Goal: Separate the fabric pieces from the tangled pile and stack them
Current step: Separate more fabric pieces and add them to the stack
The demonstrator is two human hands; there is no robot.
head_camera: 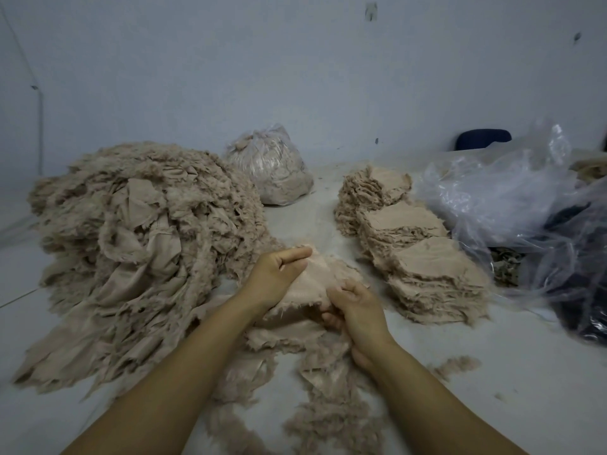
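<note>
Fabric piece (312, 284), beige with frayed edges, is held between both hands just above the pale floor (492, 389), in the gap between the tangled pile (138, 231) on the left and the stacks (414, 244) on the right. The left hand (279, 274) grips its far upper edge: the fingers are curled, with the thumb lying along the top of the cloth and the cloth running out from under the palm toward the right. The right hand (356, 310) pinches the near right edge, fingers curled round the cloth so that the fabric passes between thumb and fingertips. Below the hands more frayed cloth and loose fluff trail down toward the viewer. The stacks stand in a row of three, flat pieces laid one on another, well apart from the pile. Behind the pile sits a tied clear bag (272, 165) filled with the same beige material. To the right of the stacks lies crumpled clear plastic sheeting (509, 192) over something dark
</note>
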